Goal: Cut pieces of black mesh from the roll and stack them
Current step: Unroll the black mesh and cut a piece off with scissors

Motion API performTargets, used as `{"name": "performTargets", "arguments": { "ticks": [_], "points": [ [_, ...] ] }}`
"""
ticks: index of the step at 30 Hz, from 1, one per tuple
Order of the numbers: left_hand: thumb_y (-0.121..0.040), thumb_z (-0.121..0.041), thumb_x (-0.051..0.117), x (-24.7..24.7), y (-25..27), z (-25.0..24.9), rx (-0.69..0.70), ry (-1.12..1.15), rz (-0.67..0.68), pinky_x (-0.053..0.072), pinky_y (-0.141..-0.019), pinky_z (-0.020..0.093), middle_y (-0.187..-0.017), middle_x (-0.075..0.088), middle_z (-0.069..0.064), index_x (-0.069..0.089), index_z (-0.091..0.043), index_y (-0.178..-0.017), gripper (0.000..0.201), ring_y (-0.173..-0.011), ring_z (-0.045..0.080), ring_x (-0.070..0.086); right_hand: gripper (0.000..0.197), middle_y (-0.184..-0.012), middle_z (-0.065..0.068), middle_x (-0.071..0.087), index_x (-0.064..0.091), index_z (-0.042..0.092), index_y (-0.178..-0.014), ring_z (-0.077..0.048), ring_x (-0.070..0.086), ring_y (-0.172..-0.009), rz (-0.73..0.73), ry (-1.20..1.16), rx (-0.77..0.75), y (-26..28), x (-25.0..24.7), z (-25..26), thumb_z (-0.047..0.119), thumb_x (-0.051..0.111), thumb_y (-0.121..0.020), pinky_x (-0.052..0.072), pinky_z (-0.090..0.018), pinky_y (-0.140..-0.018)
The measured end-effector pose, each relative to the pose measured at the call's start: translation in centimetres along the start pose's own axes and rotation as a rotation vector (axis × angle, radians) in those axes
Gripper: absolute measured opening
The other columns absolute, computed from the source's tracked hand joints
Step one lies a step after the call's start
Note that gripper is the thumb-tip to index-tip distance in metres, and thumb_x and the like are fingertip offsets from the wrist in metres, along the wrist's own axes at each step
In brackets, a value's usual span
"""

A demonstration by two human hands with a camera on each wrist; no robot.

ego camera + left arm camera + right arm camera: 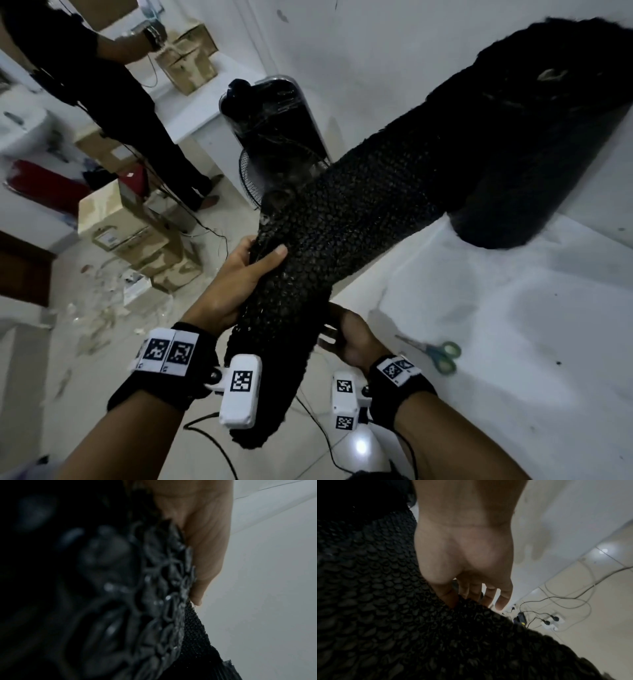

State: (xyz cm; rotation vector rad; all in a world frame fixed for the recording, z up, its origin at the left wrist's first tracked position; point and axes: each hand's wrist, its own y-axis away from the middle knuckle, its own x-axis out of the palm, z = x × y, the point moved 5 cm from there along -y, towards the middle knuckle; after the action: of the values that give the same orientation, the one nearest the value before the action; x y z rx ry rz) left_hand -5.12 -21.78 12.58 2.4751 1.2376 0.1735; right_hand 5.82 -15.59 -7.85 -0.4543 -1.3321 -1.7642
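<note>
Mesh is being drawn off the roll, which lies at the far edge of the white tabletop; the black strip runs from the roll across the tabletop's near-left edge and hangs down past it between both forearms. The left hand grips the strip's left edge, thumb on top and fingers curled underneath. The right hand is at the strip's right edge, thumb pressed into the netting; its fingers are loosely bent behind the edge, and I cannot tell whether they really clamp it. This looks like the unrolling and measuring step, with no cut begun and no stack of pieces in view. The next move would call for settling the length, freeing the right hand to take the green-handled scissors, which lie on the tabletop near that hand, and keeping the mesh taut with the left so the blades can cross it squarely. Netting this floppy may bunch or sag off the edge, so laying it flat first seems wise. A black standing fan stands just beyond the tabletop's left edge, behind the strip, and could snag it. Cardboard boxes, scraps and cables lie on the floor, where another person stands well apart.
</note>
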Motion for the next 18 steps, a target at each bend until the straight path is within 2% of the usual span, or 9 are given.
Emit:
{"name": "performTargets", "arguments": {
  "ticks": [2,4,6,7,8,10,12,15,18],
  "points": [
    [-0.089,-0.027,0.069,-0.7,-0.8,-0.1,0.019,-0.044,-0.014,0.054,-0.096,0.046,-0.123,0.068,0.016,0.051,-0.006,-0.131,0.051,-0.112,0.032,0.066,0.019,-0.093,-0.002,0.067,0.069,0.021,-0.107,-0.021,0.059,-0.088,-0.054,0.059,-0.053,0.8,-1.9,0.5,0.015,0.053,-0.1,0.045,-0.034,-0.079],
    [-0.096,-0.029,0.063,-1.1,-1.6,0.1,0.037,-0.076,-0.015,0.058,-0.087,0.037,-0.115,0.071,0.013,0.054,-0.003,-0.126,0.04,-0.104,0.027,0.068,0.022,-0.096,-0.004,0.069,0.068,0.02,-0.11,-0.021,0.06,-0.086,-0.164,0.092,-0.125,2.2,-4.4,2.0,0.009,0.053,-0.098,0.045,-0.033,-0.076],
    [-0.101,-0.028,0.056,-1.2,-2.2,0.5,0.07,-0.166,-0.021,0.056,-0.064,0.024,-0.088,0.071,0.006,0.06,-0.007,-0.106,0.022,-0.078,0.015,0.068,0.021,-0.095,-0.005,0.07,0.067,0.02,-0.107,-0.021,0.062,-0.082,-0.279,0.106,-0.213,4.1,-6.9,4.1,0.006,0.057,-0.096,0.045,-0.031,-0.071],
    [-0.102,-0.029,0.055,-1.2,-2.4,0.7,0.078,-0.239,-0.03,0.05,-0.054,0.023,-0.074,0.064,0.002,0.06,-0.012,-0.095,0.018,-0.064,0.011,0.061,0.02,-0.094,-0.005,0.07,0.066,0.02,-0.105,-0.021,0.062,-0.081,-0.325,0.117,-0.253,5.2,-8.1,5.2,0.005,0.058,-0.095,0.045,-0.031,-0.071],
    [-0.102,-0.029,0.054,-1.3,-2.6,1.1,0.081,-0.313,-0.033,0.045,-0.052,0.024,-0.067,0.056,0.0,0.058,-0.016,-0.087,0.02,-0.057,0.011,0.054,0.02,-0.094,-0.005,0.07,0.065,0.021,-0.104,-0.021,0.062,-0.081,-0.363,0.13,-0.289,6.5,-9.1,6.4,0.005,0.059,-0.094,0.045,-0.032,-0.073],
    [-0.102,-0.026,0.057,-1.4,-3.0,1.9,0.074,-0.394,-0.03,0.043,-0.061,0.029,-0.068,0.053,-0.001,0.057,-0.02,-0.084,0.019,-0.062,0.014,0.051,0.022,-0.096,-0.005,0.069,0.06,0.022,-0.109,-0.021,0.063,-0.081,-0.42,0.153,-0.362,9.2,-10.7,8.5,0.006,0.059,-0.094,0.046,-0.032,-0.072],
    [-0.1,-0.022,0.059,-1.3,-2.9,2.4,0.09,-0.39,-0.05,0.045,-0.066,0.032,-0.077,0.06,0.0,0.054,-0.019,-0.097,0.007,-0.07,0.017,0.054,0.026,-0.096,-0.005,0.068,0.056,0.023,-0.111,-0.019,0.062,-0.082,-0.454,0.205,-0.483,12.0,-11.8,10.5,0.003,0.059,-0.094,0.048,-0.031,-0.068],
    [-0.102,-0.016,0.055,-0.3,-2.0,2.1,0.186,-0.365,-0.024,0.047,-0.058,0.027,-0.079,0.058,0.007,0.045,-0.017,-0.106,0.011,-0.068,0.016,0.054,0.026,-0.089,-0.009,0.065,0.059,0.02,-0.107,-0.016,0.062,-0.076,-0.442,0.396,-0.681,16.1,-12.0,13.0,-0.002,0.06,-0.093,0.05,-0.026,-0.064],
    [-0.098,-0.008,0.059,0.9,-0.4,1.2,0.297,-0.361,0.105,0.051,-0.064,0.019,-0.077,0.061,0.0,0.058,-0.014,-0.101,0.007,-0.073,0.011,0.057,0.027,-0.09,-0.009,0.064,0.067,0.019,-0.109,-0.01,0.063,-0.078,-0.418,0.584,-0.783,19.1,-11.5,14.9,-0.002,0.061,-0.093,0.051,-0.022,-0.066]
  ]
}}
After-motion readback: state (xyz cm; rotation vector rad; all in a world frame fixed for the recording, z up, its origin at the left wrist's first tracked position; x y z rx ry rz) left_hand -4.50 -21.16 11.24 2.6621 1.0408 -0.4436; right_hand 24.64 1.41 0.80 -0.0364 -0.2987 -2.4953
